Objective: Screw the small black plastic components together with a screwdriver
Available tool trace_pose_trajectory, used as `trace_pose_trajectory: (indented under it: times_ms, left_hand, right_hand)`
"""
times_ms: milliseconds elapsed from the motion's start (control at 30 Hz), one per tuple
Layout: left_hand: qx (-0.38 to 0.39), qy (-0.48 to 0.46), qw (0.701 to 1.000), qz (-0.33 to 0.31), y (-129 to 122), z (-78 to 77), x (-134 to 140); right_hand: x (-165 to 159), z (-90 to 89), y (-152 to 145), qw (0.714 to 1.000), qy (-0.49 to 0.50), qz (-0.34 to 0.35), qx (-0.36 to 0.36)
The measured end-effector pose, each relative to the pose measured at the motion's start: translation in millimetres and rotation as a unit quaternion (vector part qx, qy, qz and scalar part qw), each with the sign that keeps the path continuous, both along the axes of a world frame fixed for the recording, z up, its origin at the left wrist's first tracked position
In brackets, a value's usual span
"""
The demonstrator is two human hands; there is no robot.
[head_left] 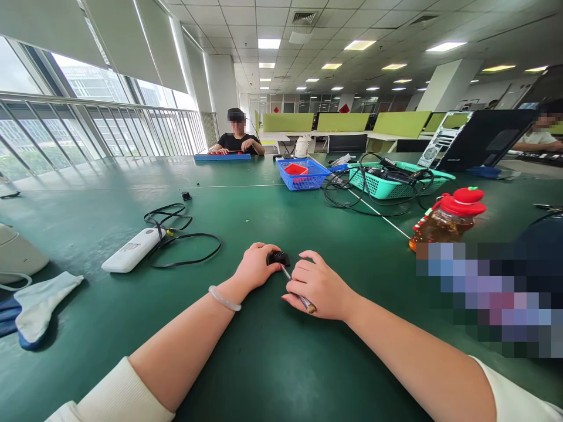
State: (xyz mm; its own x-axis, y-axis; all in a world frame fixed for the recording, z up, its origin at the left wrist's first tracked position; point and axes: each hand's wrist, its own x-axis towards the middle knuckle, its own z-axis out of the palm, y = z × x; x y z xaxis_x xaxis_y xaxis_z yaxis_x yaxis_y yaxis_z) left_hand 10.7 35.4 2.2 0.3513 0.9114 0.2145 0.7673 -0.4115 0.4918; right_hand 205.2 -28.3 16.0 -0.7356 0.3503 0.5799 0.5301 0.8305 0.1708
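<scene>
My left hand (255, 266), with a pale bangle at the wrist, grips a small black block-like part (278, 257) against the green tabletop. My right hand (321, 287) is closed round a slim tool that looks like a screwdriver (308, 303). Its thin metal shaft slants up and left, and the tip is at the near edge of the black part; whether it touches cannot be made out. My left fingers partly cover the part, so its exact kind does not show.
A white power bank (134, 251) with a looped black cable (197, 235) lies left, beyond a white-and-blue glove (48, 305). Blue (303, 181) and teal baskets (380, 186), tangled cables and a red-lidded bottle (448, 220) stand right. A person (240, 140) sits across the table.
</scene>
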Motion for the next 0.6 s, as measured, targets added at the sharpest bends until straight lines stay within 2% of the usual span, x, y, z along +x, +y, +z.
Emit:
trace_pose_trajectory:
  times_ms: [367,600]
  left_hand:
    - [-0.007,-0.002,1.000,-0.007,-0.1,-0.2,-0.5]
    - [-0.005,0.000,1.000,-0.014,-0.3,1.4,0.2]
  right_hand:
    - [-0.6,1.8,-2.6,1.000,0.001,-0.014,0.017]
    - [-2.2,1.2,-5.5,0.998,-0.059,-0.029,0.011]
